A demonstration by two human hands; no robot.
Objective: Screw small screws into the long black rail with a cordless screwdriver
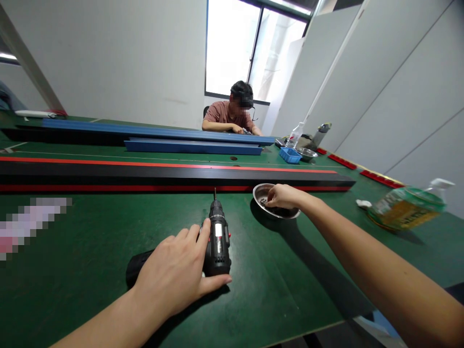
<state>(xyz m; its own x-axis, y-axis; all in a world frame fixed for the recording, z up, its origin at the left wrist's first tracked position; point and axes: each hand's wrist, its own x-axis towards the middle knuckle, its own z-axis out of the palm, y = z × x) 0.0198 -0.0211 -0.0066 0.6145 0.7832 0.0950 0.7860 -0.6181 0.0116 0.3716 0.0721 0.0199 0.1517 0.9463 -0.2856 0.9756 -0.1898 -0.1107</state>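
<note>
On the green table a black cordless drill (218,241) lies on its side, its bit pointing away from me. My left hand (177,263) is wrapped over the drill's grip, thumb behind the body and fingers along its side. To the right stands a shallow metal bowl (258,189) with several small dark pieces, too small to name surely, in it. My right hand (284,197) reaches into this bowl with fingertips pinched together; what they hold is hidden. Just beyond the drill bit runs a long black bar with red edges (174,176).
Long blue bars (192,147) lie farther back. A person (226,113) sits across the table. At the right are a blue basket (290,154), another metal bowl (306,153), a clear bottle (295,134) and a large labelled plastic jug (408,208) on its side.
</note>
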